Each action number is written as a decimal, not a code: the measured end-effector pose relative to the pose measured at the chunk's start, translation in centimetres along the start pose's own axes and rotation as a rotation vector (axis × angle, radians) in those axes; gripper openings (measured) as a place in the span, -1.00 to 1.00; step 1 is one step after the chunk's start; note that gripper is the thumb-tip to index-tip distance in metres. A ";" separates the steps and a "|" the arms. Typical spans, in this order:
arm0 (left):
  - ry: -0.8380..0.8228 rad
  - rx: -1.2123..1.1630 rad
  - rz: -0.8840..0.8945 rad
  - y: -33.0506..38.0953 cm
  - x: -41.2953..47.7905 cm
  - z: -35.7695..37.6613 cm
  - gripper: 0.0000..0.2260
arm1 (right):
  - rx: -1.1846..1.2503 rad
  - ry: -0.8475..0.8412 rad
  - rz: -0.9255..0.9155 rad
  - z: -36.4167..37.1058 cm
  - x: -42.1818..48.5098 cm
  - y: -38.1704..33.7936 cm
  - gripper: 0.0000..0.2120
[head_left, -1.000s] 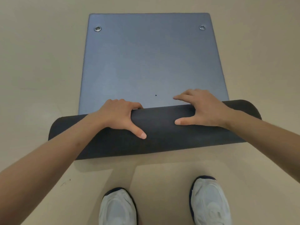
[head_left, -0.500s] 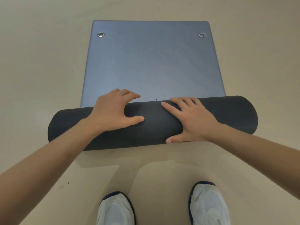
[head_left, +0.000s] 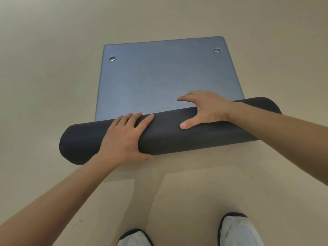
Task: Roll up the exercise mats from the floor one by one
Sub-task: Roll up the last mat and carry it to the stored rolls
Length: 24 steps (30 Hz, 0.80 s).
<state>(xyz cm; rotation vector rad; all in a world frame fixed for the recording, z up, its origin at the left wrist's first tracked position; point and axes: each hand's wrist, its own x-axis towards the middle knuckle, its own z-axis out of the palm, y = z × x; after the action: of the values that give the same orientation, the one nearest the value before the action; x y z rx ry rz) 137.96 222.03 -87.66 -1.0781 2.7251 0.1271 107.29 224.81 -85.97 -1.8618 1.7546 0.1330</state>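
A blue exercise mat lies flat on the beige floor, its near part wound into a thick dark grey roll that runs slantwise from lower left to upper right. My left hand lies flat over the roll's left half, fingers straight on top and thumb down its near side. My right hand reaches over the roll's right half, fingers stretched past its far edge above the flat blue part, thumb pressed on top. Two metal eyelets mark the mat's far corners.
Bare beige floor surrounds the mat on all sides. My two white shoes stand at the bottom edge, a short way behind the roll.
The roll has moved further along the mat, leaving less flat blue. My right hand shifted forward over the roll's far edge; my left hand slid back onto its near side. The view tilted.
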 end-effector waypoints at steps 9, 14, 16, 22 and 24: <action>-0.268 -0.243 0.028 -4.6 7.2 -3.8 0.02 | -0.395 0.431 -0.134 4.3 -2.7 -0.4 0.07; -0.344 -0.276 0.024 -5.4 9.5 -4.5 0.00 | -0.479 0.363 -0.075 3.0 -1.6 0.8 0.23; -0.389 -0.329 0.007 -5.7 10.2 -5.1 -0.06 | -0.504 0.327 -0.095 2.3 -1.2 1.2 0.29; -0.418 -0.286 0.042 -4.7 9.4 -5.2 -0.19 | -0.512 0.321 -0.172 2.2 -2.0 1.7 0.19; -0.406 -0.284 0.053 -3.9 8.4 -4.8 -0.20 | -0.512 0.290 -0.198 1.9 -2.4 1.5 0.16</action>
<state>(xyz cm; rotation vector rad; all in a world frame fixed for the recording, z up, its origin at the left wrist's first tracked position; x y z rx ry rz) 133.88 212.86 -84.84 -0.9230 2.4109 0.6807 106.17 227.83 -87.04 -2.5193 1.8301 0.2669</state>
